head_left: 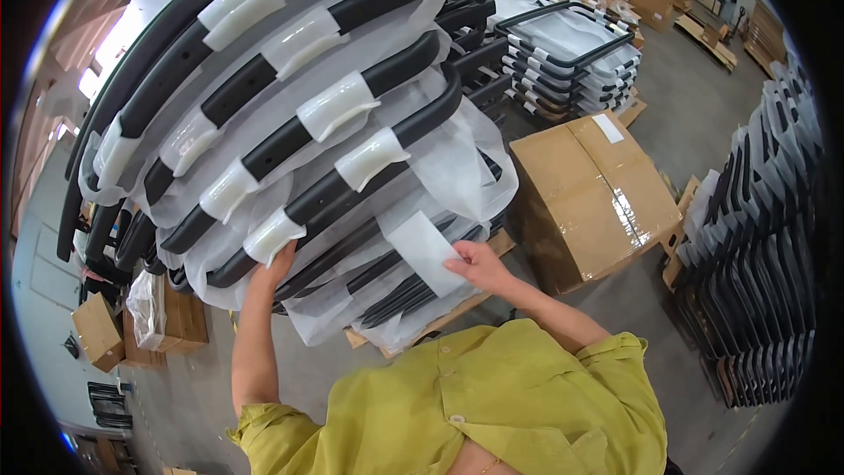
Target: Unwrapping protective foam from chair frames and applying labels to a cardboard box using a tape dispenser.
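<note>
A tall stack of black tubular frames (pixel 327 197) rises in front of me, with translucent white sheeting between the layers. Pieces of white foam wrap (pixel 370 159) go around the tubes at intervals. My left hand (pixel 280 266) is closed at the lower wrapped tube, against its foam wrap (pixel 273 233); its fingertips are partly hidden there. To the right, my right hand (pixel 481 266) pinches the edge of a loose white foam sheet (pixel 424 251). This sheet hangs flat in front of the lower frames, apart from the wrapped pieces.
A taped cardboard box (pixel 591 202) stands right of the stack, which rests on a wooden pallet (pixel 437 324). Farther back is another frame stack (pixel 567 57). Many nested black frames (pixel 747 290) stand along the right. More cardboard boxes (pixel 98 331) lie at left.
</note>
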### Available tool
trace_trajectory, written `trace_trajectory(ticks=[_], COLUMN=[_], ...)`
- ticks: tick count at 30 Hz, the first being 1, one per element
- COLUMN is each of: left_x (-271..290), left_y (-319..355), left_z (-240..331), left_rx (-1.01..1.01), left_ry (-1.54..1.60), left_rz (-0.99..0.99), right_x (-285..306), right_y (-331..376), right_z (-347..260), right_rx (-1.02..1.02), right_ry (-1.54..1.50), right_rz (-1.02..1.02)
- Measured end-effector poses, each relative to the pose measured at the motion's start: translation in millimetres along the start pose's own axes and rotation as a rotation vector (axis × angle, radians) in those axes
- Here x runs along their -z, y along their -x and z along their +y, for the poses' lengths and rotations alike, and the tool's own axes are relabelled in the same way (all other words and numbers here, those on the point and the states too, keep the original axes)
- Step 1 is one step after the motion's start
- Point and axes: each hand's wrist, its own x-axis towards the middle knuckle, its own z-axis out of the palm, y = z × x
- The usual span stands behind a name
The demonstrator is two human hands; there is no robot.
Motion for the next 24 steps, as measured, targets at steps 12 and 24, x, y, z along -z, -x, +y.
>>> trace_trajectory(ticks=[12, 24], left_x=[40, 176], left_y=[31, -88], left_z=[-11, 191], left_rx=[0.478, -0.217], left_ry=[0.343, 0.371], left_rz=[-0.087, 0.343], right_x=[27, 63], right_y=[-16, 14], right_z=[19, 0], right_rx=[-0.015, 0.178], right_ry=[-0.022, 0.011], right_rz=[-0.108, -0.005])
